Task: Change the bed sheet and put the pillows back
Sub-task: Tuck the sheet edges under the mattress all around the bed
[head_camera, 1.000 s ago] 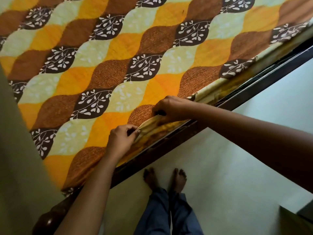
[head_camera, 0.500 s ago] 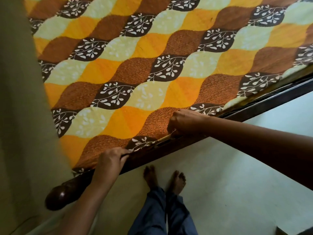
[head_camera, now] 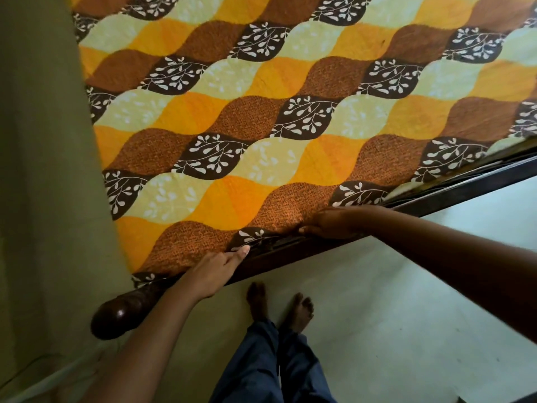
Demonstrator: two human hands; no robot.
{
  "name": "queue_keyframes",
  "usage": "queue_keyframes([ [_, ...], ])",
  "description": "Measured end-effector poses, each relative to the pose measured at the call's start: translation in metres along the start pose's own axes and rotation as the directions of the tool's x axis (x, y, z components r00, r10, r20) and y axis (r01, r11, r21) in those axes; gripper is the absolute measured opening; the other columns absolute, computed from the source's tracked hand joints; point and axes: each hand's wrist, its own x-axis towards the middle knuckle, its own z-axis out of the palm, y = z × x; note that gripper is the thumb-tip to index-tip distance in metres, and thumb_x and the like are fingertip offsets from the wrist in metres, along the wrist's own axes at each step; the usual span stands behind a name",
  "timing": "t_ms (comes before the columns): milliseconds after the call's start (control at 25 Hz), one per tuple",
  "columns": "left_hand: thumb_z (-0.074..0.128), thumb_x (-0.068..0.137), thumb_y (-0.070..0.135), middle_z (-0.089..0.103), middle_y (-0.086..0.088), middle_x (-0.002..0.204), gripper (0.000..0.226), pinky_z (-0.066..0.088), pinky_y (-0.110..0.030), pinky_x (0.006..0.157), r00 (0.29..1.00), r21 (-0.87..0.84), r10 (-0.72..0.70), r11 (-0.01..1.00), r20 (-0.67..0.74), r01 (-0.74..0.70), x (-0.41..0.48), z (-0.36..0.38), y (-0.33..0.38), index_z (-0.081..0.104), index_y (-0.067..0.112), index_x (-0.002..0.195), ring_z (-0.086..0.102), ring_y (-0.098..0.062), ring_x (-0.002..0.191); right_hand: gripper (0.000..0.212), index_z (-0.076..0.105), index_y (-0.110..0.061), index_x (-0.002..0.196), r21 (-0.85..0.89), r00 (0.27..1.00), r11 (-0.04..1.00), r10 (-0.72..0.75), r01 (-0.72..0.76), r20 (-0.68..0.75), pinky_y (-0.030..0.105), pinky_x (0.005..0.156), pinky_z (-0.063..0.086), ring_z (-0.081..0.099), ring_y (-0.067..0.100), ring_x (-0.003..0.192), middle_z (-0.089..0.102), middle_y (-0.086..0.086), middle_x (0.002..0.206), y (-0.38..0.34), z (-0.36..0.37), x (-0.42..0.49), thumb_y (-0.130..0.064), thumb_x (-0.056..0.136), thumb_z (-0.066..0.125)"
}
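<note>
A bed sheet (head_camera: 261, 117) printed with orange, brown, pale yellow and dark leaf shapes lies flat over the mattress and fills most of the view. My left hand (head_camera: 215, 271) rests on the sheet's near edge by the bed's corner, fingers straight and pointing along the edge. My right hand (head_camera: 334, 223) lies flat on the same edge further right, its fingertips pushed into the gap between mattress and dark wooden bed frame (head_camera: 436, 199). No pillows are in view.
A pale wall (head_camera: 43, 170) runs along the bed's left side. A rounded dark wooden bedpost (head_camera: 116, 315) sticks out at the near corner. My bare feet (head_camera: 279, 306) stand on the light floor (head_camera: 406, 301) close to the frame.
The lifted sheet edge that both hands held a second ago has gone down into the gap by the frame. Both hands have flattened on the edge, and the view has shifted towards the corner.
</note>
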Motion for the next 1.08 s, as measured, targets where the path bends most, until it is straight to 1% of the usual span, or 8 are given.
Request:
queue_keyframes([
  [120, 0.034, 0.095, 0.047, 0.065, -0.008, 0.085, 0.048, 0.040, -0.022, 0.052, 0.989, -0.153, 0.017, 0.987, -0.146, -0.039, -0.009, 0.001, 0.008, 0.059, 0.018, 0.124, 0.050, -0.008, 0.053, 0.034, 0.059, -0.011, 0.120, 0.187, 0.974, 0.982, 0.077, -0.037, -0.212, 0.024, 0.079, 0.040, 0.057, 0.021, 0.098, 0.062, 0.012, 0.117, -0.008, 0.013, -0.008, -0.031, 0.099, 0.040],
  [200, 0.044, 0.096, 0.034, 0.064, 0.002, 0.075, 0.033, 0.037, -0.012, 0.043, 0.956, -0.165, 0.064, 0.980, -0.285, -0.115, -0.018, 0.000, 0.018, 0.064, 0.016, 0.116, 0.043, 0.000, 0.042, 0.027, 0.065, -0.013, 0.112, 0.377, 0.888, 0.926, 0.194, -0.026, -0.416, 0.020, 0.063, 0.038, 0.056, 0.010, 0.072, 0.065, -0.002, 0.094, -0.014, 0.016, -0.022, -0.026, 0.097, 0.047],
  [280, 0.047, 0.096, 0.027, 0.067, 0.005, 0.082, 0.028, 0.036, -0.006, 0.047, 0.926, -0.197, 0.095, 0.964, -0.365, -0.177, -0.024, 0.002, 0.033, 0.066, 0.016, 0.113, 0.044, 0.003, 0.047, 0.024, 0.067, -0.017, 0.112, 0.543, 0.762, 0.840, 0.341, 0.016, -0.551, 0.018, 0.062, 0.043, 0.061, 0.007, 0.072, 0.066, -0.005, 0.089, -0.016, 0.019, -0.042, -0.023, 0.095, 0.051],
  [440, 0.048, 0.095, 0.029, 0.065, 0.006, 0.111, 0.026, 0.042, -0.014, 0.078, 0.905, -0.224, 0.163, 0.938, -0.393, -0.266, -0.012, 0.012, 0.080, 0.065, 0.020, 0.113, 0.058, -0.005, 0.098, 0.020, 0.068, -0.022, 0.108, 0.660, 0.596, 0.745, 0.488, 0.095, -0.638, 0.011, 0.065, 0.048, 0.065, 0.001, 0.077, 0.070, -0.008, 0.085, 0.012, 0.017, -0.096, -0.022, 0.093, 0.055],
  [640, 0.045, 0.096, 0.030, 0.064, 0.005, 0.115, 0.027, 0.043, -0.025, 0.088, 0.861, -0.140, 0.342, 0.898, -0.377, -0.418, 0.049, 0.026, 0.202, 0.064, 0.022, 0.114, 0.056, -0.010, 0.104, 0.019, 0.069, -0.022, 0.106, 0.713, 0.563, 0.700, 0.578, 0.030, -0.591, 0.009, 0.061, 0.044, 0.063, 0.002, 0.074, 0.068, -0.010, 0.083, 0.118, 0.012, -0.143, -0.019, 0.090, 0.059],
  [840, 0.047, 0.095, 0.030, 0.060, 0.004, 0.117, 0.027, 0.039, -0.025, 0.088, 0.820, -0.058, 0.363, 0.901, -0.442, -0.430, 0.111, 0.042, 0.340, 0.060, 0.022, 0.117, 0.050, -0.015, 0.111, 0.023, 0.069, -0.016, 0.107, 0.494, 0.608, 0.867, 0.427, -0.066, -0.669, 0.011, 0.064, 0.044, 0.063, 0.012, 0.082, 0.068, 0.000, 0.099, 0.267, -0.002, -0.192, -0.014, 0.085, 0.066],
  [960, 0.054, 0.092, 0.026, 0.062, -0.001, 0.115, 0.025, 0.037, -0.026, 0.087, 0.792, -0.043, 0.291, 0.928, -0.536, -0.370, 0.139, 0.050, 0.391, 0.063, 0.019, 0.114, 0.050, -0.019, 0.110, 0.025, 0.070, -0.015, 0.103, 0.143, 0.670, 0.988, 0.150, -0.066, -0.727, 0.025, 0.062, 0.050, 0.065, 0.025, 0.080, 0.066, 0.007, 0.102, 0.346, -0.011, -0.216, -0.016, 0.078, 0.072],
  [1080, 0.066, 0.084, 0.027, 0.063, -0.004, 0.108, 0.030, 0.039, -0.028, 0.085, 0.751, 0.070, 0.310, 0.940, -0.583, -0.333, 0.165, 0.064, 0.437, 0.065, 0.015, 0.111, 0.053, -0.022, 0.104, 0.035, 0.068, -0.012, 0.106, -0.185, 0.745, 0.983, -0.116, -0.010, -0.656, 0.038, 0.064, 0.057, 0.067, 0.030, 0.085, 0.067, 0.010, 0.104, 0.412, -0.010, -0.231, -0.019, 0.073, 0.076],
])
